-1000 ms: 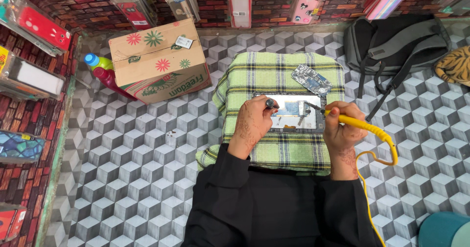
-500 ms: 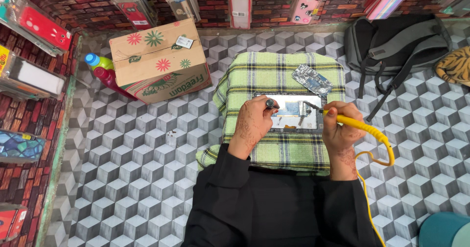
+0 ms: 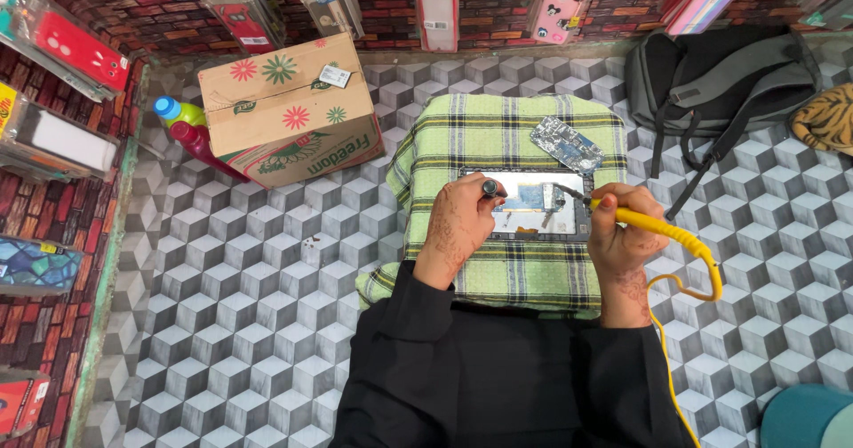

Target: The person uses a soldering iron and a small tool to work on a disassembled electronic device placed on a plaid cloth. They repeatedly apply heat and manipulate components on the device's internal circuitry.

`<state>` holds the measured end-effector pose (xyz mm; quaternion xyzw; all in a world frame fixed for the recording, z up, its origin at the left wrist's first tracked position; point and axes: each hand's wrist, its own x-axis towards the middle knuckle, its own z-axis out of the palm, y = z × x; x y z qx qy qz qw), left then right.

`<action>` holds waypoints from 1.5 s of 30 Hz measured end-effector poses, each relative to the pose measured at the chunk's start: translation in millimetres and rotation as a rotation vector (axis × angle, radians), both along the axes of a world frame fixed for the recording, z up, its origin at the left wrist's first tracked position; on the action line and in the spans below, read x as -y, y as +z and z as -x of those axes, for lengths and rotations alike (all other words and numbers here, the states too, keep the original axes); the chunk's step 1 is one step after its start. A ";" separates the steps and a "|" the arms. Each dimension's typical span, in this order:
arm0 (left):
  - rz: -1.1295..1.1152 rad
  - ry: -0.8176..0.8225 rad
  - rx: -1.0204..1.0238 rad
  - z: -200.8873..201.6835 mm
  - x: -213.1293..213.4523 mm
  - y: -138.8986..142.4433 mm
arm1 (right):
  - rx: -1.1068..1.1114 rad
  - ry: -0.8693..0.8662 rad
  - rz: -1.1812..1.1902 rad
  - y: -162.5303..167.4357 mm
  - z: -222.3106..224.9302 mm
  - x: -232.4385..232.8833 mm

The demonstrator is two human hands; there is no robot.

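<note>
Where hands (image 3: 458, 226) work: nearby circuit board (image 3: 567, 144), backpack (image 3: 720, 84).

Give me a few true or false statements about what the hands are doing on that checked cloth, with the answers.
1. The right hand holds a yellow-handled soldering iron. True.
2. The left hand is empty. False: it holds a small dark tool.
3. The opened device lies on a green checked cloth. True.
4. The loose circuit board lies on the cardboard box. False: it lies on the cloth, beyond the device.
5. A black backpack lies to the person's right. True.
</note>
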<state>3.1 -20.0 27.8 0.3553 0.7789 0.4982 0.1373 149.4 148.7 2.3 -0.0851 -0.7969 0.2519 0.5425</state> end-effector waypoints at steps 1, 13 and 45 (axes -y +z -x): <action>0.000 -0.002 0.003 0.6 -0.6 -0.1 | 0.003 0.001 -0.007 0.1 0.2 -0.7; -0.005 -0.006 0.014 0.6 -1.2 -1.1 | -0.003 0.054 0.002 -2.1 0.3 -0.8; -0.014 -0.013 0.014 0.6 -1.0 -1.7 | -0.008 0.062 0.043 -1.2 1.0 1.4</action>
